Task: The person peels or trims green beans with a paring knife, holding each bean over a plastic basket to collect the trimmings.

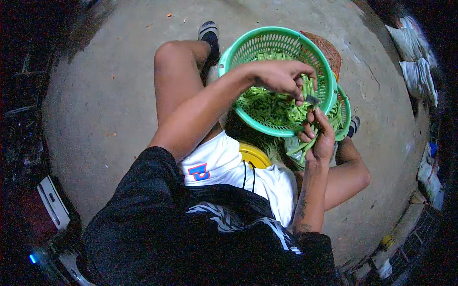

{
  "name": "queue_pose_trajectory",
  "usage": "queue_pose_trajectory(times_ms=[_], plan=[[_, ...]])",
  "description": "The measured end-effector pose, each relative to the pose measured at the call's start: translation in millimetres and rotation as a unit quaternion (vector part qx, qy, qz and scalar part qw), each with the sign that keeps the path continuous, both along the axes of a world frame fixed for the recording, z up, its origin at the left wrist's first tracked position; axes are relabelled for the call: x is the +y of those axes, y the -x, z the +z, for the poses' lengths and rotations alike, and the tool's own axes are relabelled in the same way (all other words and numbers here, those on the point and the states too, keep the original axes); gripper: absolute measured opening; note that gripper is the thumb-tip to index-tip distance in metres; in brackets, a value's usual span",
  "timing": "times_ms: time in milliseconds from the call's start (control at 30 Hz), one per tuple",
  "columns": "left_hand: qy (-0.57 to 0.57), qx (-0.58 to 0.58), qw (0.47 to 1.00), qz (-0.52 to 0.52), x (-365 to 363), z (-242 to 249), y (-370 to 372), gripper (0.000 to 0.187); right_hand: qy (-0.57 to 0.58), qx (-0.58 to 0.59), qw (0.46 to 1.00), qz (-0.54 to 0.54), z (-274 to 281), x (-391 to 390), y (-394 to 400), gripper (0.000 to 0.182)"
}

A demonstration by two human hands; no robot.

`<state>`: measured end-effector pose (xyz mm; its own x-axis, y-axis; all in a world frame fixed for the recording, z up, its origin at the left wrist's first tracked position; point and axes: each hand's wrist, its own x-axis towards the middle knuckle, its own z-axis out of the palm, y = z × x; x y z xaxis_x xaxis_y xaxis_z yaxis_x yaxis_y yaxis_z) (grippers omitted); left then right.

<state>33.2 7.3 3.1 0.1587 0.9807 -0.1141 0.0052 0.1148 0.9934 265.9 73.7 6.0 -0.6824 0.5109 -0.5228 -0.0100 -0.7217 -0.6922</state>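
My left hand (pixel 281 78) reaches over the large green plastic basket (pixel 271 127), its fingers closed on a small knife (pixel 312 99). Pale green bean pieces (pixel 308 86) show beside those fingers. My right hand (pixel 320 136) is closed on several long green beans (pixel 304 150), whose ends hang below the fingers. The knife's dark blade lies between the two hands, close to my right thumb; its handle is hidden. Cut green beans (pixel 267 105) fill the bottom of the basket.
A second green basket (pixel 347 114) with more beans sits partly under the first. Behind them is a reddish-brown mesh sack (pixel 327 50). A yellow round stool or bucket (pixel 254 155) stands between my legs. White sacks (pixel 419 78) lie at the right edge of the concrete floor (pixel 114 95).
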Motion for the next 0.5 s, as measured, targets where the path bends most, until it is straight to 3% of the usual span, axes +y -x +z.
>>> queue_pose_trajectory(times_ms=[100, 233, 433, 500], plan=[[-0.012, -0.018, 1.000, -0.008, 0.5, -3.9, 4.9, 0.040, 0.012, 0.005, 1.000, -0.014, 1.5, -0.2, 0.8, 0.023], [-0.020, -0.021, 0.998, 0.063, -1.5, -6.4, 37.9, 0.036, 0.016, 0.006, 0.999, -0.028, -0.3, 1.7, -1.5, 0.021], [0.020, -0.010, 1.000, -0.011, 2.0, -9.2, 1.5, 0.039, -0.016, 0.001, 0.999, -0.040, -3.7, -2.9, 2.8, 0.021], [-0.057, -0.008, 0.998, -0.015, 6.2, -12.8, 7.6, 0.038, -0.004, 0.026, 0.999, -0.046, -5.7, -1.2, -1.0, 0.018]])
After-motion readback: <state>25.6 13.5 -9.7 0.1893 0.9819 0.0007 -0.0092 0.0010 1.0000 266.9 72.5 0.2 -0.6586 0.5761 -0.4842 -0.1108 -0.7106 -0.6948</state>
